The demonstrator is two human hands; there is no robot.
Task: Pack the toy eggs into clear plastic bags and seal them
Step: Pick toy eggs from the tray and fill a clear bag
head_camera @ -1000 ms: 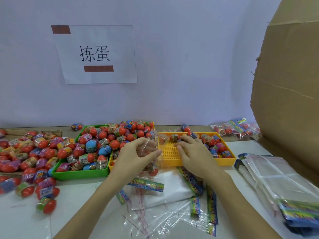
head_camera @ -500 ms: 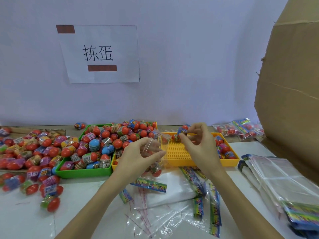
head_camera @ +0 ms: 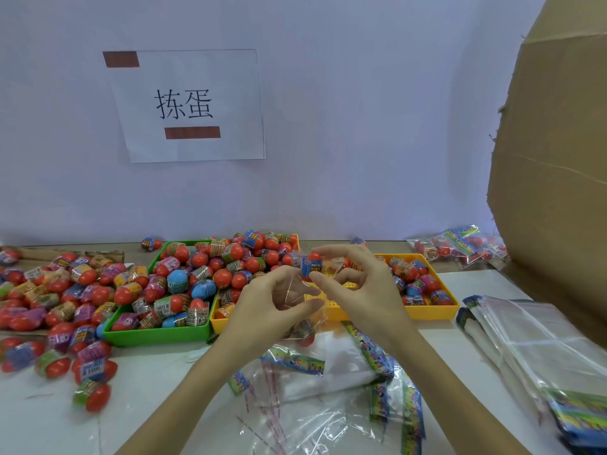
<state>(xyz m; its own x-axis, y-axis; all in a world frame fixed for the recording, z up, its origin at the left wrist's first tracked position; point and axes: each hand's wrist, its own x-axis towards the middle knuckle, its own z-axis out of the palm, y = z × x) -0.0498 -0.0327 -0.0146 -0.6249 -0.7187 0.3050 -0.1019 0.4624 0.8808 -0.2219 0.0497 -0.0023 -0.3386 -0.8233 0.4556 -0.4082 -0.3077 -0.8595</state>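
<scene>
Right hand (head_camera: 368,290) at frame centre: grip closed in a thumb-and-finger pinch on a toy egg (head_camera: 310,264) with a blue wrapper and red cap, held just above the mouth of a clear plastic bag (head_camera: 297,297). Left hand (head_camera: 266,310) just left of it: grip closed on the bag, thumb and fingers curled round its top edge. At least one egg already sits low in the bag near (head_camera: 303,333).

Behind the hands a yellow tray (head_camera: 427,311) with a few eggs at its right end. Left of it a green tray (head_camera: 157,333) heaped with red and blue eggs. Loose eggs (head_camera: 59,290) spread over the surface at centre left. Flat empty bags (head_camera: 315,399) lie on the surface at lower centre, a stack of bags (head_camera: 532,343) at lower right. Filled bags (head_camera: 456,246) at right centre by a cardboard box (head_camera: 555,159). Paper sign (head_camera: 187,105) on the wall, upper left.
</scene>
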